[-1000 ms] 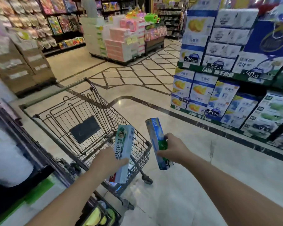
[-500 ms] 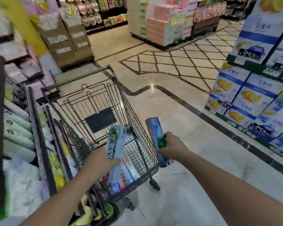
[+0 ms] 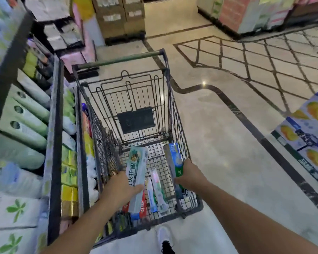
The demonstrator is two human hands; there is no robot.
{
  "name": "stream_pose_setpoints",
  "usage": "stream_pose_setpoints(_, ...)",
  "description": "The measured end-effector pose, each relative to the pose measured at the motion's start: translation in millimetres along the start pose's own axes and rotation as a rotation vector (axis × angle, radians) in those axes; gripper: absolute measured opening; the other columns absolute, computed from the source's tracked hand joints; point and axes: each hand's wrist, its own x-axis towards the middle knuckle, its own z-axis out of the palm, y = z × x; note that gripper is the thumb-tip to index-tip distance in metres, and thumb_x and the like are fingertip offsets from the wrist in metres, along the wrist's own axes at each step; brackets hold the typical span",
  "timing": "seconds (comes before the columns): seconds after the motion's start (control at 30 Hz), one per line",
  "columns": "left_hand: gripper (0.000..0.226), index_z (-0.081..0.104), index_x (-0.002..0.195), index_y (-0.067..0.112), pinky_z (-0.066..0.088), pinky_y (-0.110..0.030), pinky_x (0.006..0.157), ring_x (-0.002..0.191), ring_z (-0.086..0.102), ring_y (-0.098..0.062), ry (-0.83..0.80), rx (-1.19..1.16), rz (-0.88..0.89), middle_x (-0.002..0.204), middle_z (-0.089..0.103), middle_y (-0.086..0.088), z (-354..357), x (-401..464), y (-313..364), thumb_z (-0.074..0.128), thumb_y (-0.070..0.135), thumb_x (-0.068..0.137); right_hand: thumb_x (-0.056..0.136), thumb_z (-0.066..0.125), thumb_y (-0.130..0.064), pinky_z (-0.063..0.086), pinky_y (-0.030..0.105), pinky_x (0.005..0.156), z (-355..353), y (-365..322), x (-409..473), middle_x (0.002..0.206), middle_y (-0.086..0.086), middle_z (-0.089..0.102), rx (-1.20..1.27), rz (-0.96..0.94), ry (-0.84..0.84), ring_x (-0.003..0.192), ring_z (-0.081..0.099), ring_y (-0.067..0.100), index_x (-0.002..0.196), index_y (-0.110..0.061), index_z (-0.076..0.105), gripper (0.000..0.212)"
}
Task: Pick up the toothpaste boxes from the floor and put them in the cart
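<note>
Right now my left hand grips a pale green toothpaste box, fingers curled round its lower half, and it hangs tilted over the near left part of the cart basket. My right hand grips a blue and green toothpaste box, thumb and fingers wrapped round it just inside the cart's right wall, the box leaning against or very near the wire; I cannot tell if it touches. Both boxes stand nearly upright, top ends pointing toward the far end of the cart.

Down on the wire floor, at the near end between my two hands, lie more boxes: a slim white and pink box, a blue and white one beside it, and a red box partly under the one in my left hand. The cart's green handle is at the far end, with the folded child seat flap below it. Shelves of green and white packs run along the cart's left side. On the polished tile floor below the near edge, my shoe shows.
</note>
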Motion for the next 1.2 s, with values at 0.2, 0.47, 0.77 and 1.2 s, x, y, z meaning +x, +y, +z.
stream_pose_setpoints(0.2, 0.062, 0.051, 0.119, 0.013, 0.05, -0.029, 0.054, 0.065, 0.056, -0.009, 0.009, 0.003, -0.055, 0.082, 0.058, 0.005, 33.4, 51.5, -3.0, 0.068, 0.06, 0.083, 0.079, 0.077, -0.017, 0.057, 0.035, 0.073, 30.6, 12.1, 66.3, 0.092, -0.001, 0.056, -0.019, 0.052, -0.069, 0.085, 0.061, 0.018, 0.105, -0.017, 0.041, 0.044)
stream_pose_setpoints(0.47, 0.061, 0.049, 0.108, 0.01, 0.035, -0.025, 0.046, 0.062, 0.051, -0.011, 0.001, 0.01, -0.19, 0.078, 0.05, 0.003, 108.2, 104.6, -16.9, 0.067, 0.063, 0.082, 0.082, 0.076, -0.02, 0.047, 0.026, 0.058, 82.0, 55.0, 149.3, 0.083, -0.005, 0.05, -0.075, 0.084, -0.138, 0.073, 0.055, 0.012, 0.103, -0.014, 0.04, 0.042)
stream_pose_setpoints(0.77, 0.091, 0.037, 0.14, 0.002, 0.055, -0.032, 0.079, 0.101, 0.065, -0.021, -0.041, 0.034, -0.331, 0.121, 0.062, -0.008, 176.6, 141.9, -37.9, 0.06, 0.069, 0.083, 0.083, 0.075, -0.021, 0.05, 0.031, 0.062, 146.5, 103.7, 190.4, 0.083, -0.006, 0.053, -0.098, 0.144, -0.19, 0.073, 0.059, 0.014, 0.105, -0.018, 0.039, 0.043)
stream_pose_setpoints(1.2, 0.072, 0.049, 0.118, 0.008, 0.053, -0.029, 0.074, 0.089, 0.059, -0.018, -0.09, 0.022, -0.335, 0.104, 0.061, -0.002, 206.6, 163.5, -47.8, 0.064, 0.068, 0.081, 0.075, 0.085, -0.022, 0.057, 0.045, 0.085, 194.5, 125.9, 203.2, 0.115, 0.008, 0.057, -0.16, 0.256, -0.264, 0.103, 0.066, 0.028, 0.119, -0.011, 0.041, 0.063)
